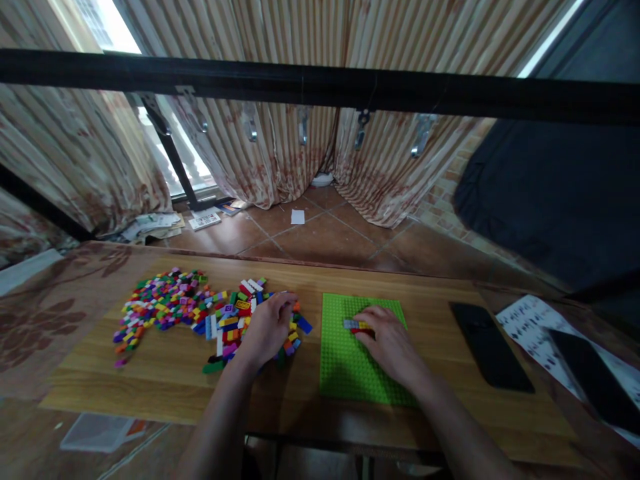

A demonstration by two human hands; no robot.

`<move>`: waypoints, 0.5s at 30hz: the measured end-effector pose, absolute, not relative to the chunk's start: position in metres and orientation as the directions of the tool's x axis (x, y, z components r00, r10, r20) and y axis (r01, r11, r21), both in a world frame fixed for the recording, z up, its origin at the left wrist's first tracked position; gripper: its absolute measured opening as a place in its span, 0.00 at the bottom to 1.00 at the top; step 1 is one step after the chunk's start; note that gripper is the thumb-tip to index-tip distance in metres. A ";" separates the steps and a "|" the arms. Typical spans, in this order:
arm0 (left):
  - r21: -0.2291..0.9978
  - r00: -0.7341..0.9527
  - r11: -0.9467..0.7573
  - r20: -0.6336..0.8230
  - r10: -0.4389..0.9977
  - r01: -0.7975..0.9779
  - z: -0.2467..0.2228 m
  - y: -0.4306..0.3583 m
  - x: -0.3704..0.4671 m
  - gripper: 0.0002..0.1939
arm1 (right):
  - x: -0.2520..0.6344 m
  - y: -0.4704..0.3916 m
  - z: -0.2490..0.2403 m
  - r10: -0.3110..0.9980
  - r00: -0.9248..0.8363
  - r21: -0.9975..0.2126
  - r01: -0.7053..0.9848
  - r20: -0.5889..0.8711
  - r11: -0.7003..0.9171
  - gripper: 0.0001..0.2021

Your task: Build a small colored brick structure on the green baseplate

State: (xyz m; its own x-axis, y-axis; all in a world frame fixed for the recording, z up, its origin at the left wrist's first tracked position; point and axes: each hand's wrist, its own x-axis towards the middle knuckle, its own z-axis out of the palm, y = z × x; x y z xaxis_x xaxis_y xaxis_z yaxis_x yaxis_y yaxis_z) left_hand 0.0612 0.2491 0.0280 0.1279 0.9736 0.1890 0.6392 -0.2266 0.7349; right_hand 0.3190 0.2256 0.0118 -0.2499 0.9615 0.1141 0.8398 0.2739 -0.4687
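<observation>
My right hand [387, 337] is over the green studded baseplate [345, 377]. Its thumb and fingers grip a small brick stack [355, 325] with grey, yellow and red parts; the palm side hides the rest, and I cannot tell whether the stack touches the plate. Left of the plate, my left hand [270, 327] hovers at the right side of a pile of larger toy bricks [230, 323]. Its fingers are curled together, and what they hold, if anything, is too small to make out. A blue brick [304, 325] lies just right of that hand.
Many small colourful bricks [165, 300] spread over the left of the wooden table [165, 387]. A black phone [490, 347] lies right of the baseplate. Beyond it are a printed sheet [530, 327] and another dark device [595, 373]. A black bar [320, 83] crosses above the far side.
</observation>
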 end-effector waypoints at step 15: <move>0.813 0.081 -0.212 0.201 0.976 0.543 0.024 0.257 0.048 0.13 | 0.325 0.226 0.030 0.932 -0.018 -0.613 0.749 0.361 0.252 0.10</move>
